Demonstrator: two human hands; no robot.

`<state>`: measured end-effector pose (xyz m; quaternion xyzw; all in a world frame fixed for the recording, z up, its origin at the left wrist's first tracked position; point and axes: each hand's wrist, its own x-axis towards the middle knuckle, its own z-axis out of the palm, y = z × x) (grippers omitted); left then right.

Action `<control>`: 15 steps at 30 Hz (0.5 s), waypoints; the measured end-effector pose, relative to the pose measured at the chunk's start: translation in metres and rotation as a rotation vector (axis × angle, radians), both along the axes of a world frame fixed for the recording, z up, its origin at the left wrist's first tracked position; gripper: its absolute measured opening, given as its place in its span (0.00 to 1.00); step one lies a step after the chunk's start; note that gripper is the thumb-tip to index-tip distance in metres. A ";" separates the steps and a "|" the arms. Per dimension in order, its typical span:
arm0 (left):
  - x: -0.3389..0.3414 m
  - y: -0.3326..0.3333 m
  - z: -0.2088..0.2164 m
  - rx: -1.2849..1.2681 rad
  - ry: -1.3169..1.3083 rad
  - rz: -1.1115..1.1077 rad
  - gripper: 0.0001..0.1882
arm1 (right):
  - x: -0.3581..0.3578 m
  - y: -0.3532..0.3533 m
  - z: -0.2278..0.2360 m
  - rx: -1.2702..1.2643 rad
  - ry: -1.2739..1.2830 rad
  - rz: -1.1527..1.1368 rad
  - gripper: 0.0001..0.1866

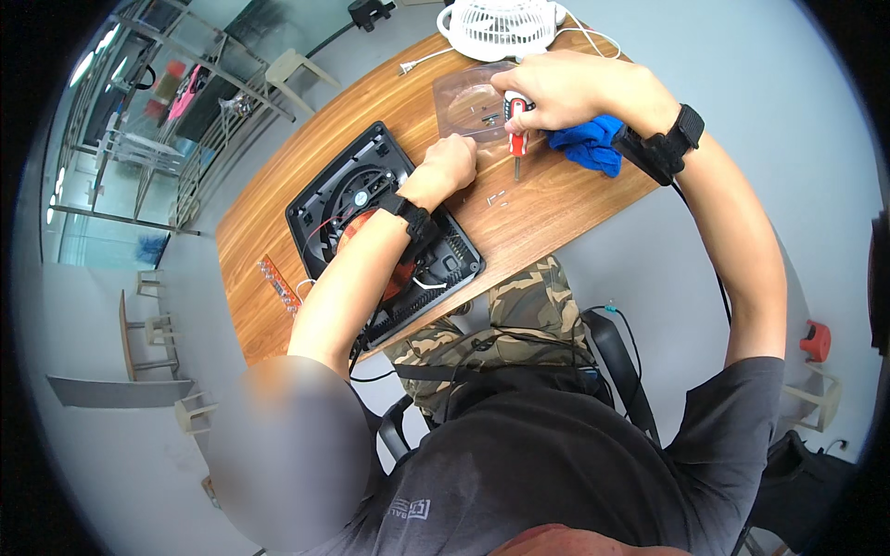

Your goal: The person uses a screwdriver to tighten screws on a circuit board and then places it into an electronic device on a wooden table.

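My right hand (565, 88) grips a red, white and black screwdriver (517, 141), its shaft pointing down toward the table. My left hand (451, 162) is closed at the near edge of a clear plastic tray (445, 104); its fingertips are pressed together and whatever they hold is too small to make out. Several small dark screws (489, 119) lie in the tray. Loose silver screws (499, 197) are scattered on the wood nearby. Under my left forearm sits an opened black appliance housing (377, 146), with a fan (360, 196) and an orange-red round part (399, 280) inside.
A blue cloth (589, 146) is bunched beneath my right wrist. At the table's far side stands a white fan (501, 30) with its cord and plug (408, 68). An orange circuit strip (278, 283) lies left of the housing. The wooden table (533, 222) curves at its far edge.
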<state>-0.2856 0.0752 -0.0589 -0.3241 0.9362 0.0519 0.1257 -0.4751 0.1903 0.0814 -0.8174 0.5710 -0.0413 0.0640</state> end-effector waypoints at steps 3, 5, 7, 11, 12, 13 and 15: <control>-0.001 0.000 -0.005 0.021 0.031 -0.012 0.12 | -0.001 0.002 -0.006 -0.007 -0.022 0.024 0.21; -0.001 -0.002 -0.012 0.030 0.076 -0.017 0.11 | 0.001 0.005 -0.004 0.014 -0.039 0.023 0.21; 0.000 -0.007 -0.025 0.026 0.143 -0.018 0.09 | 0.001 0.007 -0.005 0.002 -0.049 0.024 0.21; -0.001 -0.005 -0.025 0.025 0.099 -0.021 0.09 | 0.002 0.012 -0.006 -0.029 -0.052 0.022 0.22; 0.001 -0.006 -0.026 0.013 0.093 -0.020 0.08 | 0.003 0.013 -0.004 -0.022 -0.053 0.019 0.22; 0.003 -0.007 -0.026 0.002 0.087 -0.017 0.08 | 0.004 0.013 -0.004 -0.034 -0.050 0.026 0.22; 0.007 -0.007 -0.019 0.018 0.127 -0.031 0.08 | 0.004 0.013 -0.004 -0.055 -0.042 0.027 0.22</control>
